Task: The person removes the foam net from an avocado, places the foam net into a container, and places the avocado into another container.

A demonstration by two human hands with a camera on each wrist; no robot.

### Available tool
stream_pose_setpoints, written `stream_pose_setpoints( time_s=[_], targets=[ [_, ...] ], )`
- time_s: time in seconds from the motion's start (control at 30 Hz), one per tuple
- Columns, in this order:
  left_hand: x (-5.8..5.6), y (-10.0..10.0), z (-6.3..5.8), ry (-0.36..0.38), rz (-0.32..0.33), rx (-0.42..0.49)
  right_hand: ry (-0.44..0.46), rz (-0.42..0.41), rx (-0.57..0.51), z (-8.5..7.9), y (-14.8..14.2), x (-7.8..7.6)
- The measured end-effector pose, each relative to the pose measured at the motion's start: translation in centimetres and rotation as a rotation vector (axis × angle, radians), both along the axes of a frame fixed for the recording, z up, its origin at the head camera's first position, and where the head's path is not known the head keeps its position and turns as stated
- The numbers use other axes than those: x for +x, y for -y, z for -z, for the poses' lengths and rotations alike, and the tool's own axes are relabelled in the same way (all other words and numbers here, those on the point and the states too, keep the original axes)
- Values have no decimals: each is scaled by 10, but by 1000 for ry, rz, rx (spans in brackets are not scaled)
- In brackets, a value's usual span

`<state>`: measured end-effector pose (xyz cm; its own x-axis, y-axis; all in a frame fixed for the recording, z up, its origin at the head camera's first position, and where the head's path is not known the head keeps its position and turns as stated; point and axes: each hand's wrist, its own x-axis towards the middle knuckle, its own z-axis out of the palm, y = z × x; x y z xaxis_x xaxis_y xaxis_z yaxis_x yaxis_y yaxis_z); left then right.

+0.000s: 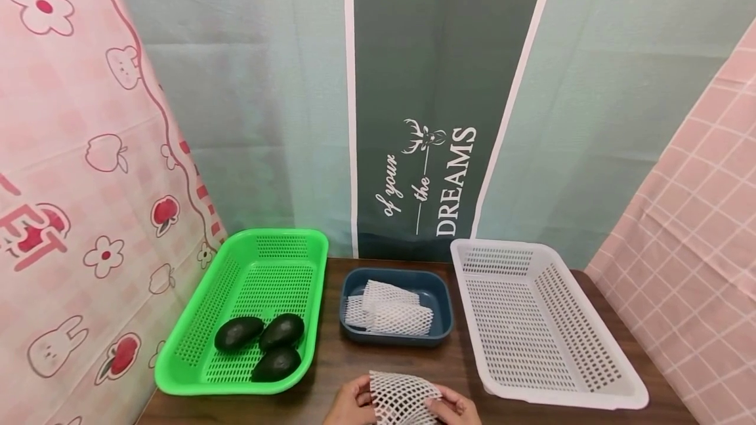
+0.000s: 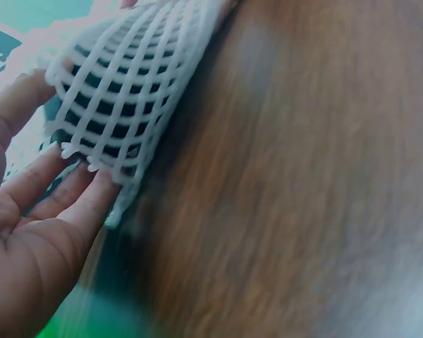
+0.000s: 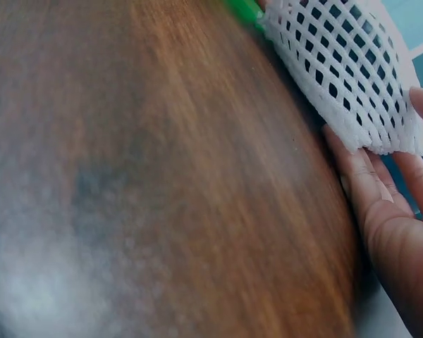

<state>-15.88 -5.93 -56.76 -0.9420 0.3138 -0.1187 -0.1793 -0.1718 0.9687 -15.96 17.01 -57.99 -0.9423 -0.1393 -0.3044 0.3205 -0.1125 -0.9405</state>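
Observation:
Both hands hold a white foam net sleeve low at the front of the table in the head view, one at each end. Something dark shows through its mesh; what it is I cannot tell. In the left wrist view, the thumb and fingertips of my left hand grip one open end of the sleeve. My right hand holds the other end in the right wrist view, fingers under the edge and thumb at its side. More foam net sleeves lie in a dark blue tray just beyond the hands.
A green plastic basket stands at the left, with three dark avocados in its near end. At the right is a white plastic basket. The wooden table ends at hanging cloths behind and on both sides.

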Motion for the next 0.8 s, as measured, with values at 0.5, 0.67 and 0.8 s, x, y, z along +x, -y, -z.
stream_pose_setpoints(
  time_s=[0.5,0.67,0.8],
  targets=[
    [-4,2,-5,51,-66,-258,52,157,49,-10,6,5],
    [-1,12,-6,-4,-52,-190,69,211,31,-12,1,5],
    [1,18,-9,-3,-59,-227,81,239,29,-8,-7,3]
  ],
)
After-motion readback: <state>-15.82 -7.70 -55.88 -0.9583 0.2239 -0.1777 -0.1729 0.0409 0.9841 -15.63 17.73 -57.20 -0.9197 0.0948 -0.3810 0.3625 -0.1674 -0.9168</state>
